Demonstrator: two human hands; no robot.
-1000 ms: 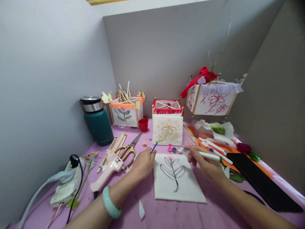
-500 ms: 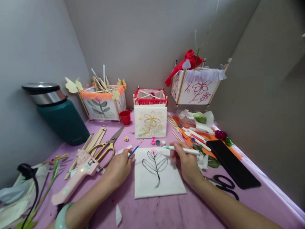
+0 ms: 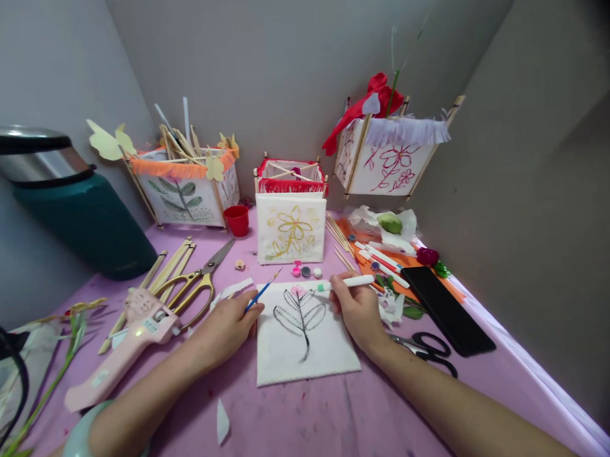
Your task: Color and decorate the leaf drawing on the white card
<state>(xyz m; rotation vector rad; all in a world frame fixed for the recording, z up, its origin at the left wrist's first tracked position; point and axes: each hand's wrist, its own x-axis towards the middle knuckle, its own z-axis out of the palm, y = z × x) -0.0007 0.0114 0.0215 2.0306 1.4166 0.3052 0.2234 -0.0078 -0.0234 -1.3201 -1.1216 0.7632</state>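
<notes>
A white square panel [image 3: 284,359] lies flat on the purple table, with a black leafy stem and a small pink flower drawn on it. My left hand [image 3: 227,328] is closed on a thin blue paintbrush [image 3: 260,295] at the panel's upper left edge, bristles pointing up and away. In my right hand [image 3: 358,313] is a white marker [image 3: 359,280]; its green end points left over the panel's upper right part, close to the pink flower. Whether the tip touches the panel I cannot tell. Small paint pots [image 3: 306,272] stand just beyond the panel.
Decorated box lanterns [image 3: 292,229] stand at the back, beside a red cup [image 3: 237,221]. On the left are a teal bottle [image 3: 92,222], gold scissors [image 3: 199,285] and a pink glue gun [image 3: 124,355]. A black phone [image 3: 448,310] and black scissors [image 3: 429,351] lie right.
The view has shifted, so most things appear lower left or higher. The marker in my right hand has turned flatter, its green end now nearer the panel's drawing. Both hands keep their holds.
</notes>
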